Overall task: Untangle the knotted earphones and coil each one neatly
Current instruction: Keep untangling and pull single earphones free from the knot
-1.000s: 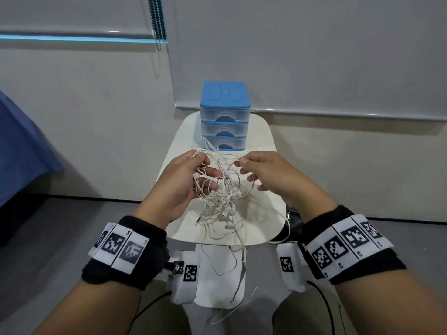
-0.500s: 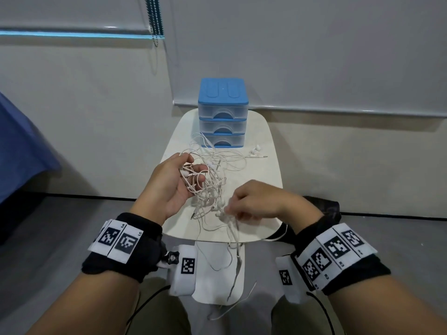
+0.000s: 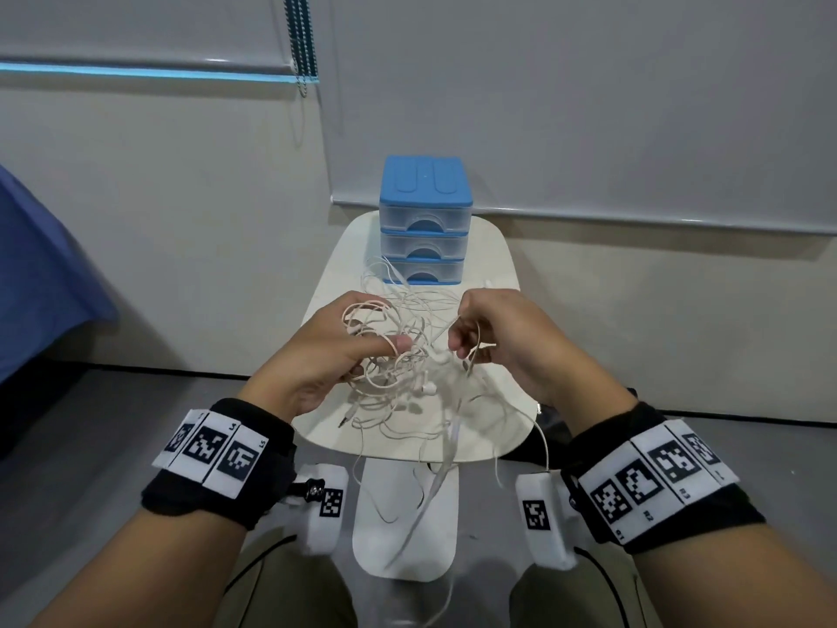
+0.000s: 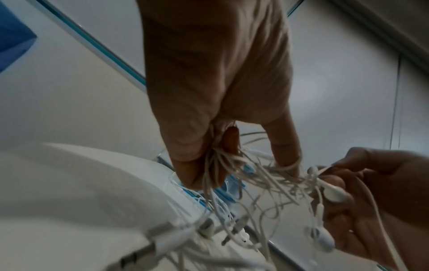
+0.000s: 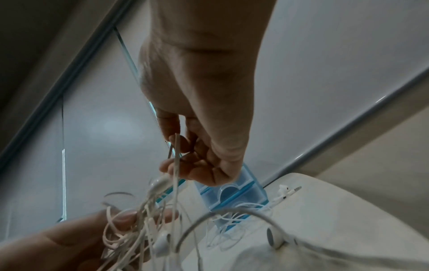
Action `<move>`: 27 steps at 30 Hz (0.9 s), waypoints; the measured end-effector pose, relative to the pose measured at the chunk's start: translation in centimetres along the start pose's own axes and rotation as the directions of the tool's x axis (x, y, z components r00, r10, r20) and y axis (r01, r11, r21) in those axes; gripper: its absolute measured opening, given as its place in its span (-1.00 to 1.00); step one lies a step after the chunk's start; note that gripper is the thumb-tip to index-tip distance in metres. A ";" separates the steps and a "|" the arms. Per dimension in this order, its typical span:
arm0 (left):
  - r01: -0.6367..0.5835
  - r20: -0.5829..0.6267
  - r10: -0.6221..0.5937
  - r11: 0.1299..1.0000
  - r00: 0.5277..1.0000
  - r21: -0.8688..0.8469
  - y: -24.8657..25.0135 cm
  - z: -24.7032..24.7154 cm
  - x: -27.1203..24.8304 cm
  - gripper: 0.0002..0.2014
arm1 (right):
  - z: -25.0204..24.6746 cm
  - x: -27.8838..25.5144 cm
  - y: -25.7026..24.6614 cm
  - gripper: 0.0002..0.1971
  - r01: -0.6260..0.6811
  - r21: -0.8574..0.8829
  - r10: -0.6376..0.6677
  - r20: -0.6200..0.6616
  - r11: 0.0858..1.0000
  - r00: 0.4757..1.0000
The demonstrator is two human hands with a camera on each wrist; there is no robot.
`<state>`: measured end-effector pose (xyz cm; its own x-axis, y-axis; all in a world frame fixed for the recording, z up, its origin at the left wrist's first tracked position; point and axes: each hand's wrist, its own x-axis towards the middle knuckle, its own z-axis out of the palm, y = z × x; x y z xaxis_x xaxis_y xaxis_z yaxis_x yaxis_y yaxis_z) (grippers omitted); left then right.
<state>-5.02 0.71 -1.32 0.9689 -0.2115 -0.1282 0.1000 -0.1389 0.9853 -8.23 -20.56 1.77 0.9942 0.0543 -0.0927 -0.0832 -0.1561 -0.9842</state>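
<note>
Earphones tangle pinched between left hand and right hand above table near edge, strands dangling past it.

Your left hand and right hand stood close over the white table, and the tangled earphones filled the gap between them. Loose cables hung past the near edge toward your lap, barring a pass there. The blue drawer unit blocked the far end. Bare tabletop lay open on either side of the unit.
</note>
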 end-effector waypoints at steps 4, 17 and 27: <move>-0.007 0.131 0.002 0.999 0.991 0.040 0.1 -0.1 -0.3 -0.64 | -0.3 -0.3 -1.1 -0.76 0.050 0.120 -0.045 -0.047 0.991 0.998; -0.039 0.183 0.061 0.992 0.981 -0.122 1.1 -0.2 -1.1 -0.59 | -1.1 -0.2 -1.7 -0.80 0.107 0.324 0.019 -0.362 0.940 0.932; -0.003 0.084 0.011 0.995 0.996 -0.100 1.2 0.2 -1.2 -0.97 | -2.4 -1.2 -2.2 -0.76 0.088 0.647 0.068 -0.212 0.757 0.975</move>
<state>-6.14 0.63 -0.01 0.9476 -0.2934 -0.1262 0.1194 -0.0412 0.9920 -9.08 -22.63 4.43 0.9780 -0.1669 -0.1249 -0.0191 0.5249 -0.8510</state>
